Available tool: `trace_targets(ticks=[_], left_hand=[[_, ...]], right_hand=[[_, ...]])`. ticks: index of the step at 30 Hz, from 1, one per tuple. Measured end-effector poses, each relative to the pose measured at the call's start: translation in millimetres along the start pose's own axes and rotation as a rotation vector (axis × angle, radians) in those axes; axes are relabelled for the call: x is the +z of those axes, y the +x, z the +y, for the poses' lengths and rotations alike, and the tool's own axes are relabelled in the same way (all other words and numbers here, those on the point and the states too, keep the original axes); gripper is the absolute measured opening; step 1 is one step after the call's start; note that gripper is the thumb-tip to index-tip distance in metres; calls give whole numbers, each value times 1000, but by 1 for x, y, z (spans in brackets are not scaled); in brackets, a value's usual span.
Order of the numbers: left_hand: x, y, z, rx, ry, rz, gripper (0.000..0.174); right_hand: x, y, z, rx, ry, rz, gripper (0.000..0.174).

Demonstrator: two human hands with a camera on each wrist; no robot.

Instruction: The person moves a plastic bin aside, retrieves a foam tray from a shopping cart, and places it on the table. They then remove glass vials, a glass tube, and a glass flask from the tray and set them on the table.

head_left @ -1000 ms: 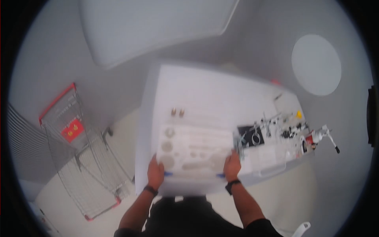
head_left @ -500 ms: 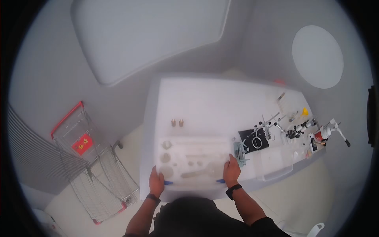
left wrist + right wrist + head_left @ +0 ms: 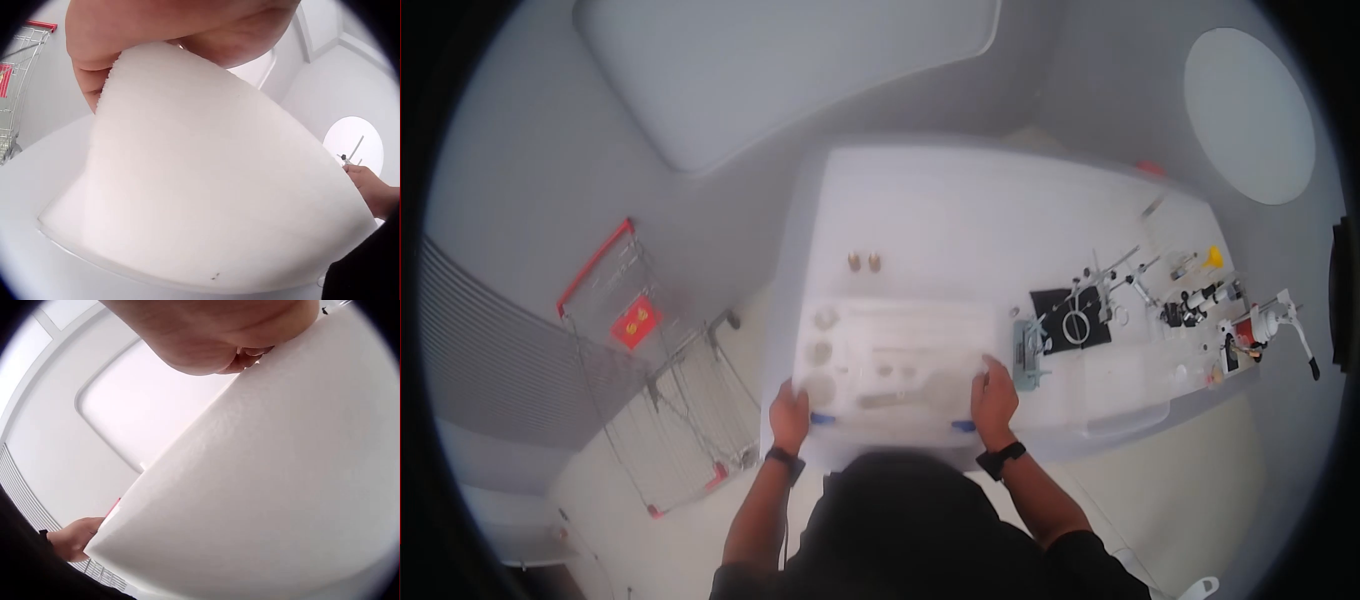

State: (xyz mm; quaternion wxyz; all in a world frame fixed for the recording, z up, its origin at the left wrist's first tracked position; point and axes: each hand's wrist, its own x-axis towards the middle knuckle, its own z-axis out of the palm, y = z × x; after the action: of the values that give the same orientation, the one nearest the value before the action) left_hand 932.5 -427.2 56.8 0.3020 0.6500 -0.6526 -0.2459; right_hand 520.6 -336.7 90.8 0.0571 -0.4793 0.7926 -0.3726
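Observation:
My left hand [image 3: 790,415] and right hand [image 3: 996,402] grip the two sides of a white foam tray [image 3: 880,345] at the table's near edge. Its top has round and long cut-out hollows. Along the near side show two blue clips [image 3: 822,419]. Up close in the left wrist view, the foam's pale face [image 3: 206,169] fills the middle, the left fingers curled over its upper edge. From the right wrist, the same foam [image 3: 250,469] slants away below my right hand, with my left hand [image 3: 76,539] at the far end.
Two small brass-coloured pieces [image 3: 864,262] stand on the table [image 3: 960,210] beyond the tray. To the right are a teal base [image 3: 1027,355], a black sheet [image 3: 1090,335] with a white ring, clamp stands and a yellow piece [image 3: 1214,256]. A wire trolley [image 3: 685,400] stands left.
The head view has shifted and sharpened since a second ago. Against the brass-coloured pieces and teal base, the foam tray sits slightly further left. Both hands keep their hold on its sides.

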Motion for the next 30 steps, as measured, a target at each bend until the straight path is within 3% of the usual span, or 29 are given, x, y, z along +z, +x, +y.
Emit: trace_targets(ticks=[1, 6, 8, 9, 11, 12, 14, 16, 21, 28, 30], left_hand=[[7, 1, -17, -16, 46, 21, 40], [-7, 4, -3, -119, -42, 18, 41], [0, 0, -12, -122, -86, 200, 36], [-6, -6, -6, -129, -72, 205, 36], [-26, -15, 23, 131, 216, 348, 25], [-32, -20, 31, 130, 221, 347, 25], [-41, -36, 41, 183, 311, 95, 15], [-41, -43, 50, 184, 415, 62, 11], [-41, -34, 58, 75, 720, -206, 29], [-19, -25, 50, 20, 853, -307, 36], [-18, -26, 48, -76, 697, -229, 39]], right_hand=[[3, 2, 0, -15, 6, 11, 34], [17, 5, 0, 3, 24, -40, 33], [15, 5, -4, 29, 45, -84, 32], [15, 4, -2, 30, 56, -96, 32], [15, 6, 3, -19, 83, -93, 31], [15, 7, 4, -17, 86, -97, 31], [14, 6, 4, -65, 111, -73, 29], [14, 7, 7, -54, 111, -93, 28], [14, 7, 8, -42, 116, -84, 25], [13, 8, 8, -41, 155, -41, 21], [13, 7, 9, -36, 168, -27, 20]])
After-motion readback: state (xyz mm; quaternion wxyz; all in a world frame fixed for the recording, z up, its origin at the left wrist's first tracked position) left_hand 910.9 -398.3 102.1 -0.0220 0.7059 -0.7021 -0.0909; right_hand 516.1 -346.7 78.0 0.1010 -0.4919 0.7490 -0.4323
